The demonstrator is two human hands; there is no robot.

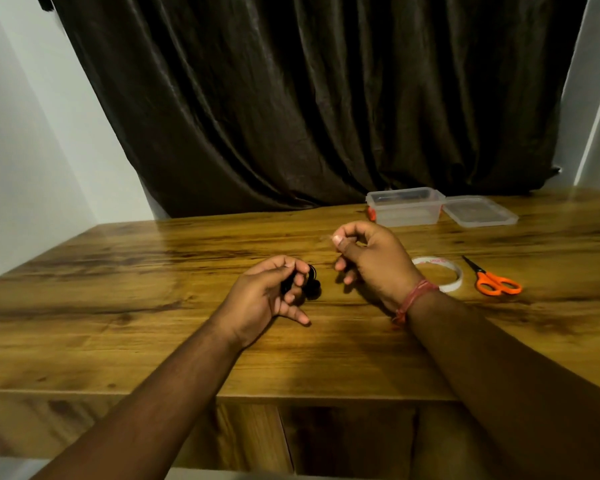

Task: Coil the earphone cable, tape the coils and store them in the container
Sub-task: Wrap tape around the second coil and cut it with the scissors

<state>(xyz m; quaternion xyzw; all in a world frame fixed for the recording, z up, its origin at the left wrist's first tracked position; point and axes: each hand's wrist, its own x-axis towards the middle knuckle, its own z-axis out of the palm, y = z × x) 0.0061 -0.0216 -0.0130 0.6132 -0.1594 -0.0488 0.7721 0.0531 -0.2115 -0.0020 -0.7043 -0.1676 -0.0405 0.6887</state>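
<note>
My left hand (269, 292) is closed around a small black coil of earphone cable (311, 284), held just above the wooden table (118, 306). My right hand (368, 258) hovers to its right, thumb and forefinger pinching a short strip of clear tape (327, 238). A roll of clear tape (440, 277) lies flat on the table behind my right wrist. At the back of the table stands a clear plastic container (405, 206), open, and its lid (478, 211) lies flat beside it on the right.
Orange-handled scissors (492, 278) lie to the right of the tape roll. A dark curtain (309, 98) hangs behind the table's far edge. White walls stand on both sides. The table's near edge runs below my forearms.
</note>
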